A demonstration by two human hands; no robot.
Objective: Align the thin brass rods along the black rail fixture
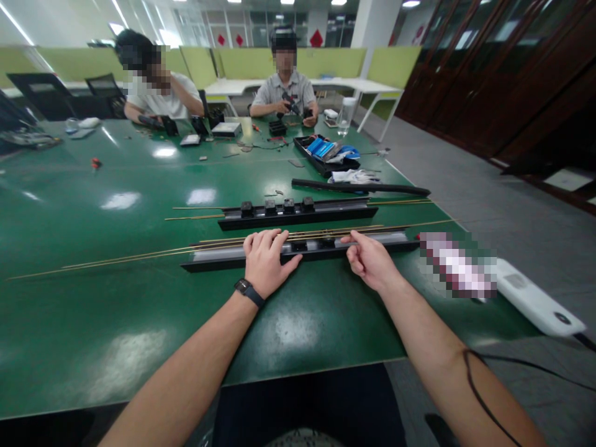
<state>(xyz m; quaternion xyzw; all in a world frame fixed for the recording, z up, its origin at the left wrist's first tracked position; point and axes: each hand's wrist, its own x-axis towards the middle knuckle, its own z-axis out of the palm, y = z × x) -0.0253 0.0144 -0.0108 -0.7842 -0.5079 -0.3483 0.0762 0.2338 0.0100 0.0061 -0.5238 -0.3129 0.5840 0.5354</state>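
Note:
A long black channel (218,261) with a pale inner strip lies crosswise on the green table. Thin brass-coloured rods (139,256) run along it and stick out past its ends. My left hand (267,261), with a dark watch on the wrist, grips across the channel, fingers over the rods and thumb at the near edge. Toward the right end, my right hand (370,257) is closed at the channel, index finger reaching forward and other fingers curled. What it pinches, if anything, is hidden. Small dark blocks (328,241) sit inside the channel between my hands.
Behind lies a second black channel (298,217) with several dark blocks and rods. Farther back are a black strip (358,187), white gloves (356,177) and a black tray (316,158) of blue packets. A white device (535,298) is at right. Two people sit across the table.

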